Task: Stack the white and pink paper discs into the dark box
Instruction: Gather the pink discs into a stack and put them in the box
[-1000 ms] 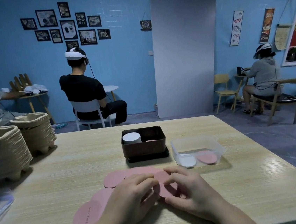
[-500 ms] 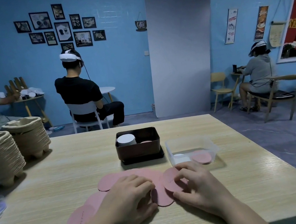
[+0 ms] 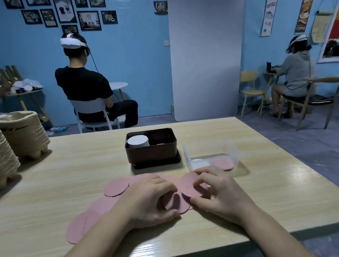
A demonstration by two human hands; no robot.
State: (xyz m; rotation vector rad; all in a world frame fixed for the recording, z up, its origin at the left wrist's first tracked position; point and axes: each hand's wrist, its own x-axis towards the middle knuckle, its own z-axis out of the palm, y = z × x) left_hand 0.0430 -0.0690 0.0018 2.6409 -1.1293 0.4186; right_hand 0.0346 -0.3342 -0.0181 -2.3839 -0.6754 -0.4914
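Several pink paper discs [image 3: 116, 187] lie fanned out on the wooden table [image 3: 44, 183], from the near left toward the middle. My left hand [image 3: 149, 201] lies on the fan's right end, fingers and thumb curled round the pink discs [image 3: 173, 202] there. My right hand [image 3: 217, 192] pinches the edge of one pink disc [image 3: 191, 185] beside it. Behind them stands the dark box [image 3: 152, 153], with a white disc stack [image 3: 138, 141] in its left half and a low pink stack [image 3: 162, 143] barely showing on the right.
A clear plastic tub [image 3: 235, 152] right of the box holds a pink disc [image 3: 223, 163] and a white one [image 3: 199, 164]. Stacks of pulp trays [image 3: 21, 133] stand at the table's far left. Other people sit at tables further back.
My right hand has drawn one pink disc a little to the right off the pile and now pinches its edge. My left hand stays on the fanned discs.
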